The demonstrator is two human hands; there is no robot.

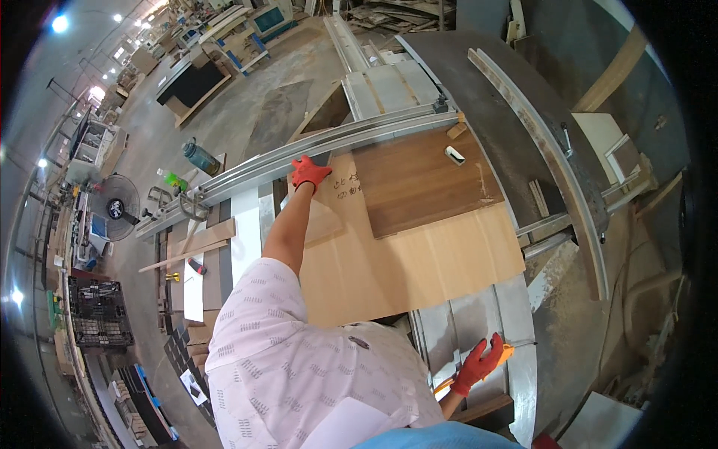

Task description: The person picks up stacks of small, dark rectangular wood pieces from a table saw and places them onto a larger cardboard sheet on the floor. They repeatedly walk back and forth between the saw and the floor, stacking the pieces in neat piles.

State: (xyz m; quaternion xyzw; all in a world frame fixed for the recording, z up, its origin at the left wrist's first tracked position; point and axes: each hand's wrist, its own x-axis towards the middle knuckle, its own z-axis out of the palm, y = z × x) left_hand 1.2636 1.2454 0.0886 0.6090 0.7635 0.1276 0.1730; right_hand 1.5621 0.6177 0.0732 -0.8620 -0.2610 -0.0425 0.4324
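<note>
My left hand (310, 173), in a red glove, reaches forward to the far left corner of a pale wood-grain panel (449, 253). Its fingers are spread by a small dark patch at the metal fence (366, 129). Handwriting in dark ink marks the panel beside it. On top lies a smaller brown wood board (426, 179), with a small white object (454, 155) on it. Low at the right, my right hand (479, 364), also red-gloved, is over the grey metal table (475, 318). An orange-yellow object (508, 352), partly hidden behind its fingers, appears held there.
A long curved-looking metal rail (550, 135) runs along the right. Left of the panel are wood strips (202, 243), a red-and-black hand tool (197, 266) and a white strip (245, 232). A blue-green bottle (200, 157) and a standing fan (116, 208) are farther left.
</note>
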